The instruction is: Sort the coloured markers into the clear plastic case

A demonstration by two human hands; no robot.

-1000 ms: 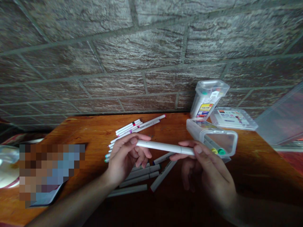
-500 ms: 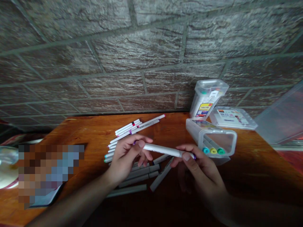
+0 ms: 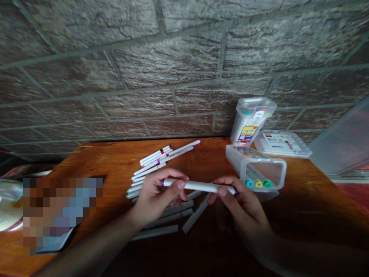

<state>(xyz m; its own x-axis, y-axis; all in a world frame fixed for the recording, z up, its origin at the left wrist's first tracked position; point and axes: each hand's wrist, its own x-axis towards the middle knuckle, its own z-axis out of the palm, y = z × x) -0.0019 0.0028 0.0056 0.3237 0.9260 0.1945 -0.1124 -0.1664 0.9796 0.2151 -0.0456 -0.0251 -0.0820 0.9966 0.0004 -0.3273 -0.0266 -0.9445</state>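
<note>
A white marker (image 3: 201, 186) with purple ends is held level between both hands above the table. My left hand (image 3: 161, 196) pinches it near its left end, thumb on top. Around the right end, the thumb and fingers of my right hand (image 3: 240, 202) are closed. Below and behind the hands lie several loose white markers (image 3: 173, 152) with pink, purple, teal and green ends; some are partly hidden by my left hand. To the right, a clear plastic case (image 3: 263, 163) lies on its side with its open end toward me, holding blue, yellow and green markers (image 3: 258, 183).
Behind the lying case stands a second clear marker case (image 3: 248, 121). A flat clear box (image 3: 284, 144) with a printed label rests beside it. On the left lies a dark-edged flat device (image 3: 57, 242), mostly blurred out. A brick wall (image 3: 184, 77) borders the wooden table (image 3: 106, 161).
My left hand has slid inward along the marker, uncovering its purple left end. My right hand has shifted slightly left, still gripping the right end.
</note>
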